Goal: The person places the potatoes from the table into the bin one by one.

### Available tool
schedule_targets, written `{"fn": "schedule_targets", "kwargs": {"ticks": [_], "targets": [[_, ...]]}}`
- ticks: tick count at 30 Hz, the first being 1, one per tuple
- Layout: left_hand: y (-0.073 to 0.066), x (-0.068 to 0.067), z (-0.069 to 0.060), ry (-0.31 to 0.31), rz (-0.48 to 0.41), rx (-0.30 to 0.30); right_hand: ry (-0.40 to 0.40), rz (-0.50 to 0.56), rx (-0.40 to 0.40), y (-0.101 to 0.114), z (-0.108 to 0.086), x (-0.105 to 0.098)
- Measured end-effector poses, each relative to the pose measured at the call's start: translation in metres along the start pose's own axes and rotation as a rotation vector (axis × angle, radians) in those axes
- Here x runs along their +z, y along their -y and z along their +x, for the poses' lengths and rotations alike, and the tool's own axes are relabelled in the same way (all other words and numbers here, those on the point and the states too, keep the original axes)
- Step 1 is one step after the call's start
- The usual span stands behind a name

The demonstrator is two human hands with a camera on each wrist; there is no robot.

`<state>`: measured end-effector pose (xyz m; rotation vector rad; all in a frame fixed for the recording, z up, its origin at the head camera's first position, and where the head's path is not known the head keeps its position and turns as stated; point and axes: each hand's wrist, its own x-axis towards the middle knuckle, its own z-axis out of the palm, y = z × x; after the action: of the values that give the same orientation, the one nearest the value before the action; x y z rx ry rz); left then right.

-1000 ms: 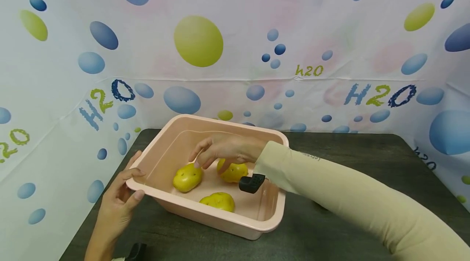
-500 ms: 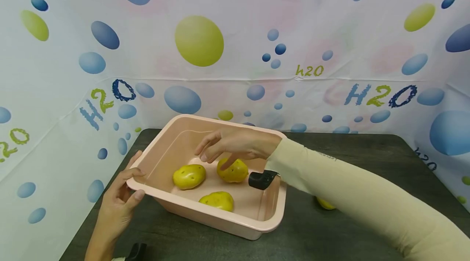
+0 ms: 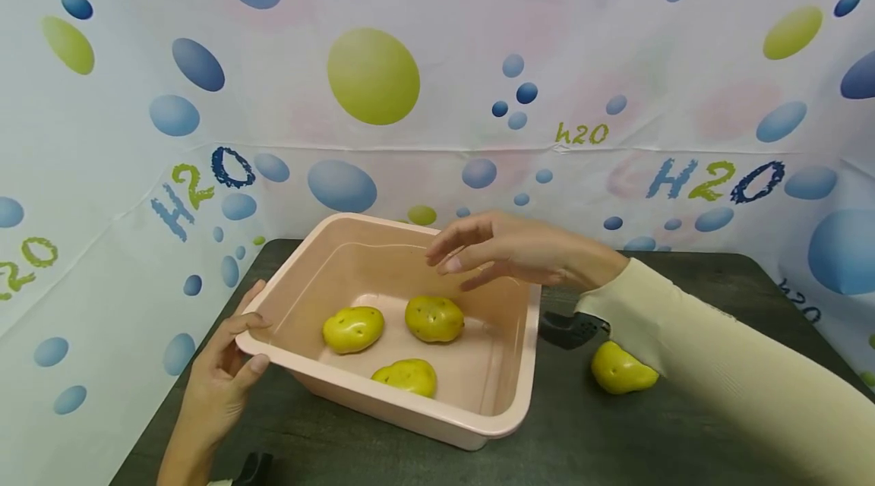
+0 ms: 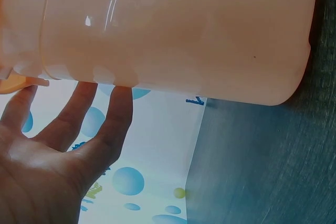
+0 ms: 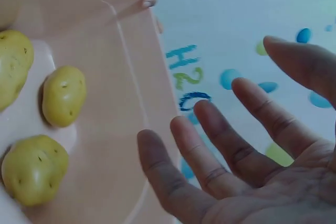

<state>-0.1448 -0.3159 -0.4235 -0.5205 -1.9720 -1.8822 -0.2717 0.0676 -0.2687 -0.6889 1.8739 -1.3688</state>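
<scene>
A pink plastic basin (image 3: 410,414) holds three yellow potatoes: one at left (image 3: 353,329), one in the middle (image 3: 434,319), one by the near wall (image 3: 406,377). My left hand (image 3: 217,372) grips the basin's left corner, fingers over the rim; the left wrist view shows its fingertips against the basin's outer wall (image 4: 173,35). Above the basin's right back part hovers my right hand (image 3: 522,249), fingers loosely bent and holding nothing. In the right wrist view this hand (image 5: 252,166) has its fingers spread, apart from the potatoes.
Another yellow potato (image 3: 620,369) lies on the dark table (image 3: 547,440) right of the basin, beneath the right forearm. A white sheet (image 3: 451,38) with blue and green spots hangs behind and at the left.
My right hand has left the left potato, which has turned slightly, and moved right and up to the basin's right side. The potato on the table has come into view. My left hand stays put.
</scene>
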Motion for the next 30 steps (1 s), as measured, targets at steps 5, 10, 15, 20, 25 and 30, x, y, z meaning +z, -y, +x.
{"fn": "schedule_targets", "kwargs": {"ticks": [5, 10, 15, 20, 25, 30], "targets": [[0.000, -0.001, -0.001, 0.006, 0.003, 0.011, -0.072, -0.066, -0.080, -0.004, -0.037, -0.016], [0.000, -0.001, -0.002, 0.016, 0.009, 0.033, -0.223, -0.183, -0.143, -0.021, -0.075, -0.033], [-0.001, 0.000, -0.001, 0.012, 0.026, 0.041, -0.373, -0.267, -0.132, -0.053, -0.106, -0.053], [0.001, 0.000, -0.001, 0.018, 0.014, 0.039, -0.479, -0.341, -0.019, -0.093, -0.137, -0.070], [0.002, 0.000, -0.001, 0.016, 0.010, 0.030, -0.489, -0.368, -0.013, -0.134, -0.160, -0.080], [0.002, 0.000, -0.001, 0.009, 0.003, 0.022, -0.476, -0.337, -0.034, -0.168, -0.171, -0.081]]}}
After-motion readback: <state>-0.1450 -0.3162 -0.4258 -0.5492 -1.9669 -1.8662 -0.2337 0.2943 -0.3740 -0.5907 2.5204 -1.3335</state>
